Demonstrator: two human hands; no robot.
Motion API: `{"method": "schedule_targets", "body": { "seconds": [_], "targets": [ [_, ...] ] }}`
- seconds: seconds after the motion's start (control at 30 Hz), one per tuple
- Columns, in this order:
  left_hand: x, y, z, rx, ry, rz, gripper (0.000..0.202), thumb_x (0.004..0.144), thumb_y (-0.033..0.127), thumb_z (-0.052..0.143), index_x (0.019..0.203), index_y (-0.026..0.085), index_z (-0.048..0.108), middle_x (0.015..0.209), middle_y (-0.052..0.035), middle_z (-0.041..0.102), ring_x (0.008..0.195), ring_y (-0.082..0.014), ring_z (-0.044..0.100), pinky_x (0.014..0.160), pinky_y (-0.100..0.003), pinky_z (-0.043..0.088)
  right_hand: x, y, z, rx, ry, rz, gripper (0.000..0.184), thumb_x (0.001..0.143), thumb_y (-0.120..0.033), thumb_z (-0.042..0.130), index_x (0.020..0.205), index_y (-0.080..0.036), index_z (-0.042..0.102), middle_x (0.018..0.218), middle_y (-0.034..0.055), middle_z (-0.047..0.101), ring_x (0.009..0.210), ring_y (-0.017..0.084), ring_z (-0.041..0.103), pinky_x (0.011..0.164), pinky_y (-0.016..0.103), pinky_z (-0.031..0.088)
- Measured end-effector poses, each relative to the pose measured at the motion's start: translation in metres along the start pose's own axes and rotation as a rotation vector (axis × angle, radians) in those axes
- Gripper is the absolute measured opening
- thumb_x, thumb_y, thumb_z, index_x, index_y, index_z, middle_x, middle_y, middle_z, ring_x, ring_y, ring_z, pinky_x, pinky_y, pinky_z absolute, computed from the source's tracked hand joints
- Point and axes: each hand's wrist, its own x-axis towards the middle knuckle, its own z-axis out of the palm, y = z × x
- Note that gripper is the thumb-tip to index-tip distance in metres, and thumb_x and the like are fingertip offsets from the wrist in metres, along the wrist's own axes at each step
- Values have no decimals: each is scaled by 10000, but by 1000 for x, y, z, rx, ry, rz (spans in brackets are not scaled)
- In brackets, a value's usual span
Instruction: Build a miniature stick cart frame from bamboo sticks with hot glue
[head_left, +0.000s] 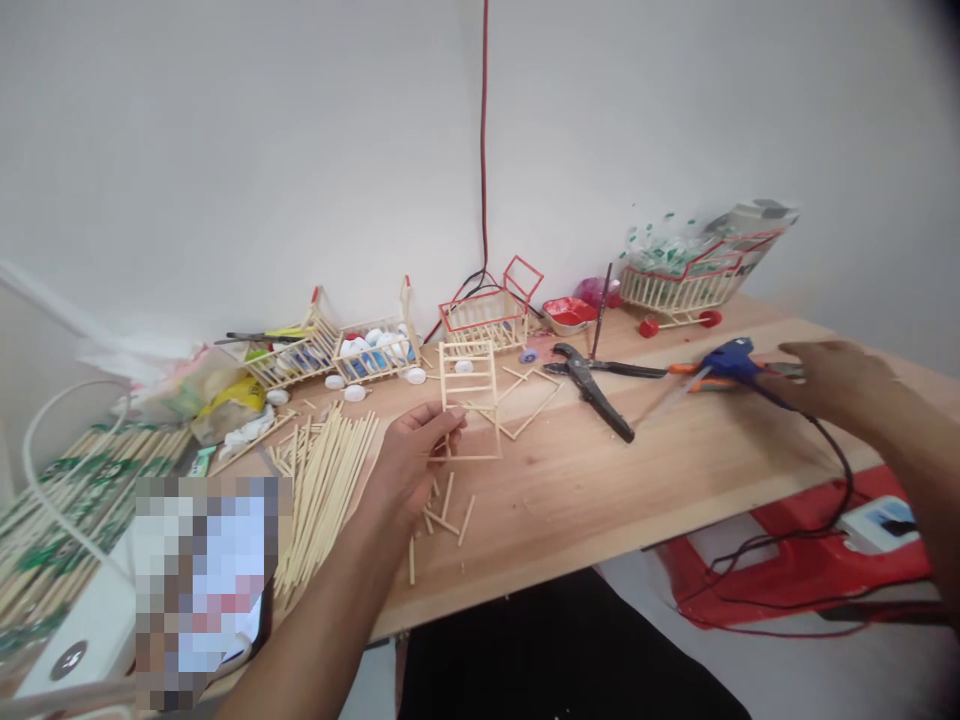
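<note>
My left hand [412, 455] pinches the lower part of a small ladder-like frame of thin wooden sticks [469, 398], held upright over the wooden table [600, 490]. My right hand [832, 375] reaches out at the right and is closed around the handle of a blue hot glue gun [726, 360], whose nozzle points left. The gun's dark cord runs down off the table edge. A heap of loose wooden sticks [326, 480] lies just left of my left hand.
Black pliers [592, 385] lie mid-table. Small stick-built carts stand along the wall: two with white caps [337, 350], a red-rimmed one [487, 315], another with red wheels [679, 285]. A red dish [568, 312], packed stick bundles [45, 520], a power strip [877, 522] are nearby.
</note>
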Motion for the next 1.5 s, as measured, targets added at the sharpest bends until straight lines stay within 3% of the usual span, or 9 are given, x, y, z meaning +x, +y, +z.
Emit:
{"method": "schedule_targets", "body": {
  "seconds": [0.07, 0.13, 0.2, 0.3, 0.37, 0.5, 0.63, 0.9, 1.5],
  "targets": [
    [0, 1, 1, 3, -6, 0, 225, 574, 277, 820, 633, 130, 661, 578, 14, 589, 485, -49, 471, 479, -172, 316, -12, -13, -23, 34, 41, 22, 433, 855, -313, 625, 1175, -24, 657, 1115, 300, 651, 971, 295, 600, 710, 398, 390],
    [-1, 1, 2, 1, -21, 3, 228, 574, 280, 821, 637, 128, 663, 578, 15, 587, 487, -50, 474, 483, -172, 324, -32, -42, -47, 243, 127, -18, 379, 894, -348, 540, 1173, -121, 660, 1097, 226, 677, 933, 257, 613, 745, 398, 408],
    [-1, 1, 2, -11, -30, 4, 230, 574, 278, 824, 643, 128, 665, 581, 16, 587, 493, -51, 479, 487, -170, 329, -57, -84, -62, 543, 86, -81, 318, 879, -389, 530, 1084, -201, 685, 1059, 137, 705, 850, 222, 635, 756, 377, 438],
    [-1, 2, 1, -32, -41, 8, 221, 590, 275, 820, 659, 130, 668, 580, 21, 584, 495, -47, 477, 489, -165, 327, -94, -156, -59, 979, -354, -388, 356, 828, -509, 561, 980, -220, 702, 927, 76, 721, 827, 207, 646, 746, 338, 477],
    [-1, 3, 0, -39, -49, 11, 214, 601, 272, 812, 656, 129, 662, 569, 24, 580, 492, -45, 472, 492, -162, 327, -111, -196, -48, 1178, -619, -454, 367, 784, -531, 603, 917, -202, 698, 890, 66, 713, 780, 190, 638, 693, 309, 484],
    [-1, 5, 0, -57, -39, 21, 207, 594, 253, 804, 644, 123, 650, 549, 22, 578, 488, -46, 467, 499, -164, 331, -126, -239, -36, 1380, -768, -436, 337, 789, -511, 611, 825, -178, 647, 744, 18, 636, 625, 116, 545, 587, 248, 421],
    [-3, 6, 1, -72, -18, 45, 210, 589, 249, 804, 660, 121, 654, 551, 24, 580, 500, -49, 472, 516, -170, 341, -128, -252, -37, 1449, -730, -403, 355, 777, -527, 634, 726, -179, 585, 618, -25, 538, 542, 88, 461, 514, 224, 351],
    [-3, 2, 4, -73, 34, 68, 227, 589, 271, 798, 630, 130, 625, 579, 22, 580, 512, -57, 458, 531, -194, 344, -137, -262, -30, 1558, -689, -291, 397, 803, -557, 598, 714, -172, 643, 625, -5, 582, 472, 75, 428, 453, 222, 318],
    [-3, -7, 8, -41, 85, 149, 184, 648, 264, 752, 644, 141, 615, 544, 38, 536, 510, -64, 445, 549, -209, 329, -140, -261, -33, 1597, -675, -259, 389, 814, -530, 613, 713, -160, 671, 676, 22, 636, 502, 99, 526, 492, 237, 443]
  ]
}}
